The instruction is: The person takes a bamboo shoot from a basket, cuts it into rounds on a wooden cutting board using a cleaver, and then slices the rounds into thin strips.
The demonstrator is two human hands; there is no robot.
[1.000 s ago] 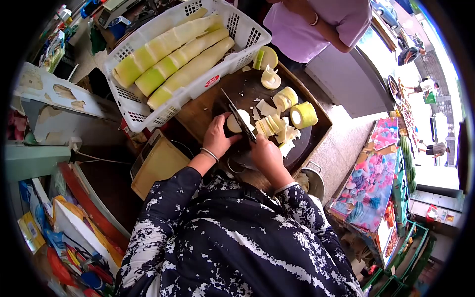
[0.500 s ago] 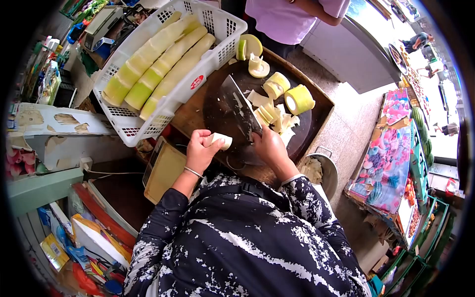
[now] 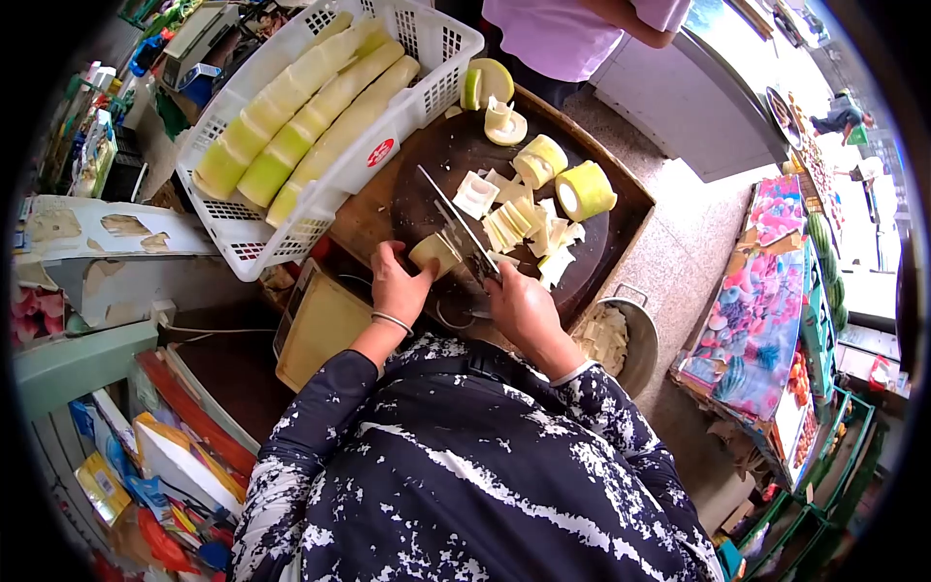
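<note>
My left hand (image 3: 398, 293) grips a pale bamboo shoot piece (image 3: 433, 254) at the near left of a round dark chopping board (image 3: 419, 199). In my right hand (image 3: 527, 310) is a cleaver (image 3: 470, 236), its blade turned nearly edge-on and right against the piece's right end. Cut slices (image 3: 511, 223) lie beyond the blade, beside a flat whitish piece (image 3: 475, 194). Two thick yellow-green chunks (image 3: 586, 191) rest farther right. A trimmed pale end piece (image 3: 504, 124) sits at the board's far edge.
A white plastic basket (image 3: 335, 189) at the far left holds several long peeled shoots (image 3: 320, 126). A metal pot (image 3: 642, 351) with pale pieces stands at right, below the wooden tray's rim (image 3: 635, 225). A person in a pink shirt (image 3: 553, 39) stands opposite.
My left hand has brought the shoot piece onto the board, against the cleaver. The blade has turned more edge-on, and a flat whitish piece now shows beyond it.
</note>
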